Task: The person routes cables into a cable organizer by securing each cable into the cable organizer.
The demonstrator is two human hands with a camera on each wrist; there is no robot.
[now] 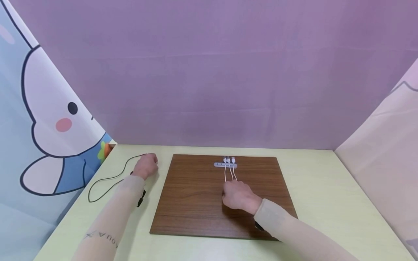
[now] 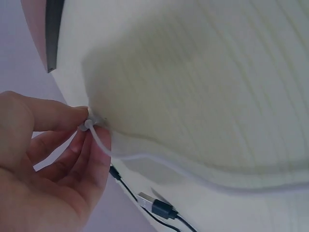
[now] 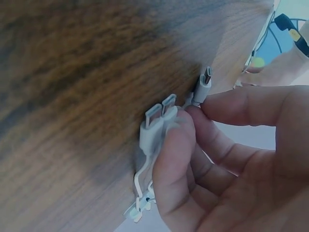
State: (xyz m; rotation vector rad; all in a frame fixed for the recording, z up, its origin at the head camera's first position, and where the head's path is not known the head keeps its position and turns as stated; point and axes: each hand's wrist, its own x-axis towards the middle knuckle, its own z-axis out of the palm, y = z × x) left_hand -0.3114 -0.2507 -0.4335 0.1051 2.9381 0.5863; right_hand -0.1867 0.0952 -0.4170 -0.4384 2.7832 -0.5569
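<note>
My left hand (image 1: 146, 166) is beside the board's left edge, near the back of the table. Its thumb and fingers pinch the white end of a white cable (image 2: 212, 187), which trails off to the right in the left wrist view. Low over the wooden board (image 1: 192, 195), my right hand (image 1: 240, 195) pinches a white cable just behind its small metal-tipped plug (image 3: 203, 87). Two similar white plugs (image 3: 150, 135) lie against its fingers. White cables run up from there to a pale cable clip (image 1: 219, 165), with several USB plugs (image 1: 233, 160) beyond it.
A thin black cable (image 1: 94, 183) loops over the pale table (image 1: 320, 195) left of the board. Its black USB plug (image 2: 161, 208) lies below my left hand in the left wrist view. A purple cloth wall (image 1: 209, 90) closes off the back; printed cloth (image 1: 58, 119) hangs at left.
</note>
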